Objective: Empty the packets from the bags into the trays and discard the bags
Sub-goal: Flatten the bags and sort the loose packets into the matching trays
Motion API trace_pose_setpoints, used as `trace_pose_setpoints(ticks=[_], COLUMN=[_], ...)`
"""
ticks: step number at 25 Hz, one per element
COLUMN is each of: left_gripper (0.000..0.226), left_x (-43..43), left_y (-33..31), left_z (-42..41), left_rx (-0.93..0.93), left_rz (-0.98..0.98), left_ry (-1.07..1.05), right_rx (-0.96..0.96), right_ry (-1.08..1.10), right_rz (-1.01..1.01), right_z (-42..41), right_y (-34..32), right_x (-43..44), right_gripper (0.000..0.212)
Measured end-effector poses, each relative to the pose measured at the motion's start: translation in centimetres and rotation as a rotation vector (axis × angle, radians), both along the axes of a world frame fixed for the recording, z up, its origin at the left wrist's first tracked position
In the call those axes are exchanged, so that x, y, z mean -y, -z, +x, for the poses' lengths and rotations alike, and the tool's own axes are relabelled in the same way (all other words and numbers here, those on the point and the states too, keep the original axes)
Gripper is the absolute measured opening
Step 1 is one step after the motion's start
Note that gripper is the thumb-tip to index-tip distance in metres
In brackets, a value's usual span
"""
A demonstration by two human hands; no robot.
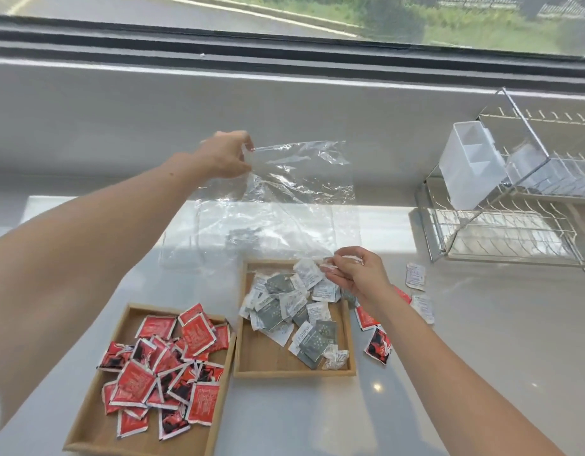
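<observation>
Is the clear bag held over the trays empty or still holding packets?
Empty: the clear bag, stretched between left hand and right hand, shows no packets inside.

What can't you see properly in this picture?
- Head view: words on the red packets and grey and white packets are too small and blurred to read.
- A red packet beside the right hand is partly hidden by that wrist.
- The clear bag, held by the left hand, seems empty; glare makes that uncertain.
</observation>
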State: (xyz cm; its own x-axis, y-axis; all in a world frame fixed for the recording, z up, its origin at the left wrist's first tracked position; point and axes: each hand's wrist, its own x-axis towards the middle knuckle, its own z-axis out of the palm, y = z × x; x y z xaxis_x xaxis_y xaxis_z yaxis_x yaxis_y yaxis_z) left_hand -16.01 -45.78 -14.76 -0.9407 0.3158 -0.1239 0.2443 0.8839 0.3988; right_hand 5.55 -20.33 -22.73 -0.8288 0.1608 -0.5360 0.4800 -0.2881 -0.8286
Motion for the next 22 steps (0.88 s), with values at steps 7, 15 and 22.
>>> trace_pose_setpoints(ticks=[7, 15, 22], left_gripper=[0.042, 0.035, 0.04], left_x=[-2.4, -4.5, -4.8], left_y=[5.6, 12.4, 14.8], left_z=[-5.8, -8.3, -4.7], left_rx=[-0.08, -0.223, -0.304], left_rz=[-0.087, -0.17, -0.21], left_ry=[-0.019, -0.024, 0.009], right_rx=[0.136, 0.114, 0.109], right_ry=[0.034, -0.309, -0.283], right_rz=[0.024, 0.925, 1.021], right_z=[-5.6, -8.9, -8.7], right_y=[4.7, 8.6, 10.6], right_x=[1.9, 0.1, 0.1], right_gripper=[0.014, 0.022, 0.054])
